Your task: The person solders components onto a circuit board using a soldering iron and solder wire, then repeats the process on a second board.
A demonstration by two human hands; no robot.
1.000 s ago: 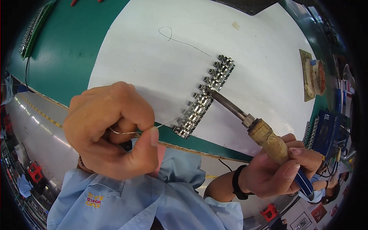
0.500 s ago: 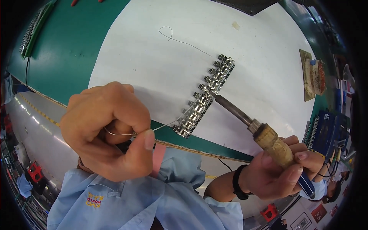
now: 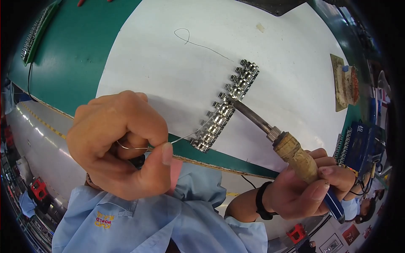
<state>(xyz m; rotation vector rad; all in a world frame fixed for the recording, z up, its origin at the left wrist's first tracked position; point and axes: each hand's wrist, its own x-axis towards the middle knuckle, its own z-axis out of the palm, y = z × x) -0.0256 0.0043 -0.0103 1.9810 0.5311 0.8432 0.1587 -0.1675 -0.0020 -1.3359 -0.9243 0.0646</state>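
My left hand (image 3: pixel 122 145) is closed, with solder wire (image 3: pixel 185 135) pinched between thumb and forefinger. The thin silvery wire runs from the fingertips up to a row of small shiny metal connectors (image 3: pixel 218 119), which lies slantwise on white paper. In my right hand (image 3: pixel 310 185) is a soldering iron (image 3: pixel 291 154), its cork-coloured grip and blue handle end held by closed fingers. The dark iron tip rests at about the middle of the connector row, close to the wire's far end. Whether wire and tip touch cannot be made out.
White paper (image 3: pixel 147 55) covers much of the green table (image 3: pixel 88 55). A thin looped wire (image 3: pixel 202 46) lies beyond the connector row. At the right are a sponge-like block on a plate (image 3: pixel 346 84) and a blue box-shaped device (image 3: pixel 358 143). A green board with metal parts (image 3: pixel 38 36) lies far left.
The soldering iron has shifted slightly left, its tip sliding a little along the connector row. My left hand has edged slightly right with the solder wire.
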